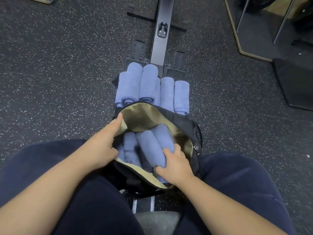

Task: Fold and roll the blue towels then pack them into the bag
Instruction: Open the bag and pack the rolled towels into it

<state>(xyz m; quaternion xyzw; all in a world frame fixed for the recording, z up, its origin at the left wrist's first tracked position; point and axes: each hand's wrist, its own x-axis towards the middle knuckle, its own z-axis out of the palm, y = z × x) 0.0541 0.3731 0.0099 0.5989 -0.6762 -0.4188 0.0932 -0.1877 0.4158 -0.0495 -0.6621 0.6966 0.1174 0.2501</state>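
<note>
A black bag (183, 122) with a tan lining stands unzipped between my knees. Several rolled blue towels lie inside it. My right hand (176, 164) is inside the bag, shut on one rolled blue towel (150, 146) near its close end. My left hand (105, 141) grips the bag's left rim and holds the mouth wide. Just beyond the bag, several more rolled blue towels (150, 85) lie side by side on the rowing machine, their near ends hidden behind the bag's rim.
The rowing machine's dark rail (161, 31) runs away from me, with footrests (177, 65) on either side. Speckled black rubber floor (59, 73) lies all around. A metal frame (243, 17) and a dark box (294, 82) stand at the right.
</note>
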